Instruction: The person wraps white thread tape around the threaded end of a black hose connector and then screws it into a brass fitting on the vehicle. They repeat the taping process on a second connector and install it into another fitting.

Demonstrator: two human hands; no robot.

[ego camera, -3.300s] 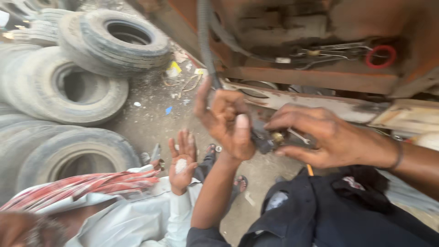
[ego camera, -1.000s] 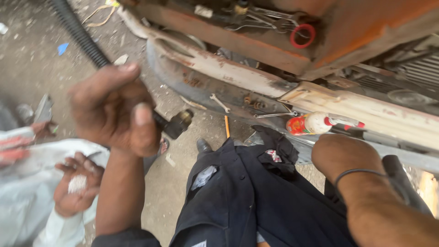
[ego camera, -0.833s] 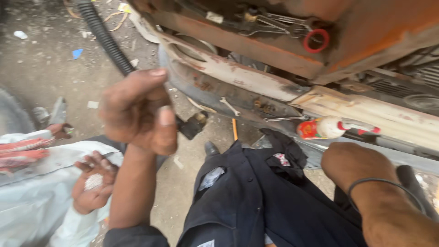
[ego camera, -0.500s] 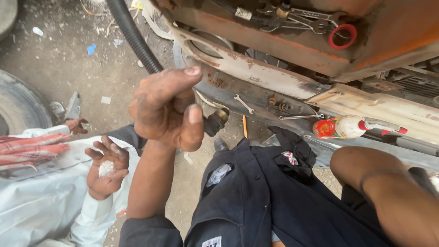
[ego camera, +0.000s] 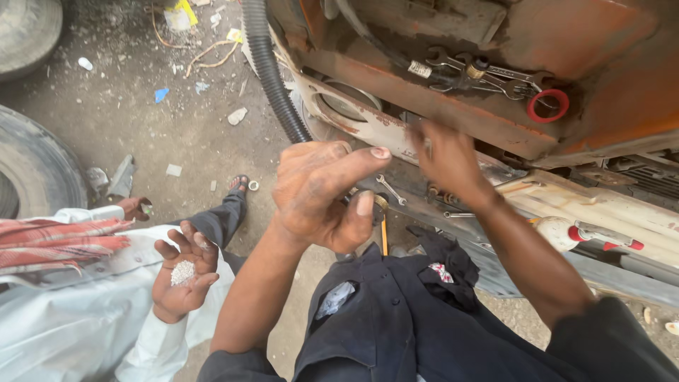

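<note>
My left hand (ego camera: 322, 198) is raised in the middle of the view, index finger stretched out. Its other fingers and thumb close around a dark fitting with a brass tip (ego camera: 380, 202) that peeks out beside the thumb. My right hand (ego camera: 445, 159) is blurred and reaches up to the rusty orange vehicle frame (ego camera: 453, 120); nothing shows in it and its fingers look apart. A small spanner (ego camera: 390, 189) lies on the frame ledge between the two hands.
A black corrugated hose (ego camera: 272, 78) hangs down the frame. Several wrenches (ego camera: 470, 71) and a red ring (ego camera: 548, 106) lie on an upper ledge, a white bottle with red nozzle (ego camera: 576, 233) lower right. Another person's hand (ego camera: 182, 276) holds white granules. Tyres (ego camera: 32, 170) stand left.
The view has shifted up and left. My right hand has come up from the lower right to the frame. My left hand has stayed raised with the fitting.
</note>
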